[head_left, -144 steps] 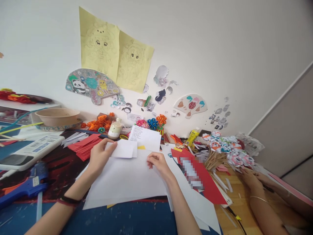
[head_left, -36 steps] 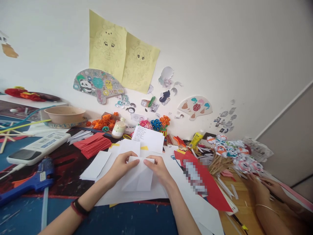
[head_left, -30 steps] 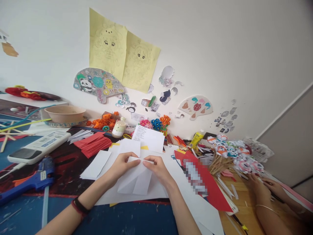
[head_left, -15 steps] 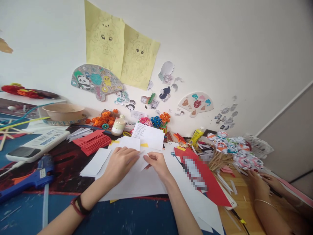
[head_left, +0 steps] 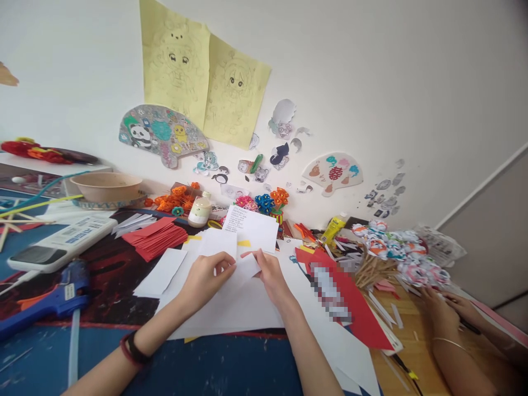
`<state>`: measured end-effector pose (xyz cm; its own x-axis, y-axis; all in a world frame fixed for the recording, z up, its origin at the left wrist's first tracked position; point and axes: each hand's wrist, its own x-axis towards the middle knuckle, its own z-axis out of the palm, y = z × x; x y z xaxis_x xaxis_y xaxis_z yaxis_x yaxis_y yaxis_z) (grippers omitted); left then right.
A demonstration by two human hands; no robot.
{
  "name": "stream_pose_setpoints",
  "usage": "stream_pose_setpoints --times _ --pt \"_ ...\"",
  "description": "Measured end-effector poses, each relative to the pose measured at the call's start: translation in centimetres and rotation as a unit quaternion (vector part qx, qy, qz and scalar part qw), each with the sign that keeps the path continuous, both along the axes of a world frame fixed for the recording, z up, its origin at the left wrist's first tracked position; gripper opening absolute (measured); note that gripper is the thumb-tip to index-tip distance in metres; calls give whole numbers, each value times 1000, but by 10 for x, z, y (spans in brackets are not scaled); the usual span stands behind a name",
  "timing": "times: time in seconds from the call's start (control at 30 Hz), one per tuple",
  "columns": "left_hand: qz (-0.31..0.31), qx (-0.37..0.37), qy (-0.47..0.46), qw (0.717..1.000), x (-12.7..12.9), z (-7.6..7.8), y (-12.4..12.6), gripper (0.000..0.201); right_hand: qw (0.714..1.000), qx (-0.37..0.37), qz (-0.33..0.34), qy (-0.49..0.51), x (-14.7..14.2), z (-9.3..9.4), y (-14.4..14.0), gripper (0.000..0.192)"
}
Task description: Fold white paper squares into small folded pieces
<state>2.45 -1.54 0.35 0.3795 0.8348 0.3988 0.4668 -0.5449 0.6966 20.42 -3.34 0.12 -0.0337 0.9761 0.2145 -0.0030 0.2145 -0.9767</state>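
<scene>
A small folded piece of white paper point(head_left: 246, 268) is held just above the white sheets in front of me. My right hand point(head_left: 271, 276) pinches its right end between thumb and fingers. At the left edge of that piece, the fingertips of my left hand point(head_left: 209, 279) close together, with thumb and index finger bent round. Beneath both hands lies a large white sheet point(head_left: 231, 313). Behind them stands a white card with handwriting point(head_left: 258, 228), next to a stack of white paper point(head_left: 218, 242). More white slips point(head_left: 160, 273) lie left of my left hand.
On the left are a blue glue gun point(head_left: 68, 297), a white power strip point(head_left: 61, 245) and a stack of red paper point(head_left: 157, 237). A glue bottle point(head_left: 199, 210) stands behind. To the right lie red paper point(head_left: 363, 313) and paper flowers point(head_left: 383, 242), near another person's hands point(head_left: 441, 311).
My right hand has turned, so the small white paper now lies flatter and shows its face. My left fingers have lifted and curled back slightly. The view has shifted a little.
</scene>
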Motion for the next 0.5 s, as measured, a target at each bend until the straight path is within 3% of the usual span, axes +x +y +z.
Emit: stream_pose_setpoints --times 0.2,0.5 --pt "-26 -48 -47 997 4 -3 -1 24 983 87 -35 -157 0 -5 1 22" --pt "-90 -49 0 995 8 -1 -2 23 996 35 34 -68 -3 -2 -3 17"
